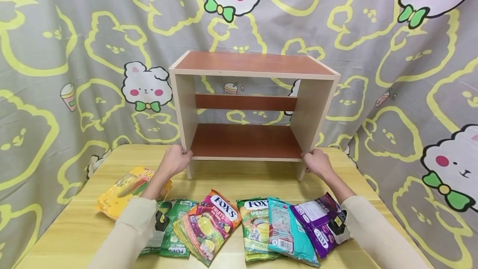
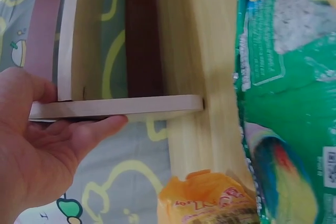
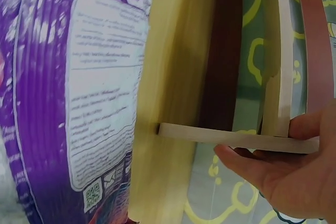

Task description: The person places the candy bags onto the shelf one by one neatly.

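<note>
From my head, one camera looks forward and down over the table (image 1: 242, 177), far enough back to frame the whole shelf (image 1: 246, 141) before the curtain (image 1: 317, 24). On my left wrist, a second peers closely past my left hand (image 2: 42, 150), its scene tipped sideways, sharing the shelf's left side and yellow bag (image 1: 125, 190) with the head view. On my right wrist, a third, similarly near and tipped, looks past my right hand (image 3: 283, 177), sharing the shelf's right side and purple bag (image 3: 79, 98).
</note>
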Demonstrator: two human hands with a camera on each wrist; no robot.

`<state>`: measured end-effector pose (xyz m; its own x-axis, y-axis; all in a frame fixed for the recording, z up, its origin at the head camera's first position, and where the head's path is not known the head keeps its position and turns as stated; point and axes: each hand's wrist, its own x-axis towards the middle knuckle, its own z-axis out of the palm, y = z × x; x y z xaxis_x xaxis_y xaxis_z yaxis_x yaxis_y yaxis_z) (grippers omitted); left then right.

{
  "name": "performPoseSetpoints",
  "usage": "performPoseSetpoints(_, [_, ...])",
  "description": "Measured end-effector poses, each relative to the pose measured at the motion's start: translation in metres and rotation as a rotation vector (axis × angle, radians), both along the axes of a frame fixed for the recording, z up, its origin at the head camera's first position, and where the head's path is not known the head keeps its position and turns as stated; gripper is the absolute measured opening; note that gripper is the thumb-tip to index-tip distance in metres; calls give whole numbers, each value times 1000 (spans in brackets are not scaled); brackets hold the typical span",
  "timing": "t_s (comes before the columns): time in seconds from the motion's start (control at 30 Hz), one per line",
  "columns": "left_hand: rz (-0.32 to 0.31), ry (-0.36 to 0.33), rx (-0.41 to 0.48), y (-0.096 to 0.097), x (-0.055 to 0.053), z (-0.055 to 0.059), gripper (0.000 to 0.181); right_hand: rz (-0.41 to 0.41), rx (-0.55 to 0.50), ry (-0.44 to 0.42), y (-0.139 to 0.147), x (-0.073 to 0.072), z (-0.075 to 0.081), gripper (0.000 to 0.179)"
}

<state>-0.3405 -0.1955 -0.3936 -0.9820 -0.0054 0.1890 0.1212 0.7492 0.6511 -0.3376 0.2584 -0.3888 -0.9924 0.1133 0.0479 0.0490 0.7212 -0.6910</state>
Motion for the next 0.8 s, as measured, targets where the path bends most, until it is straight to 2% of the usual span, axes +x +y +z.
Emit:
performPoseSetpoints(0.17, [0, -36, 28, -2, -5, 6, 26, -1, -9, 7, -1, 0, 2, 40])
performPoseSetpoints(0.4, [-32, -159, 66, -5, -8, 15, 44, -4, -8, 5, -1, 0, 1, 38])
performPoseSetpoints(0.5, [-33, -197, 55, -4, -9, 19, 48, -6, -5, 8, 0, 1, 0, 37])
performPoseSetpoints(0.8, [-82, -237, 68, -5, -14, 25, 50, -10, 17, 19, -1, 2, -2, 36])
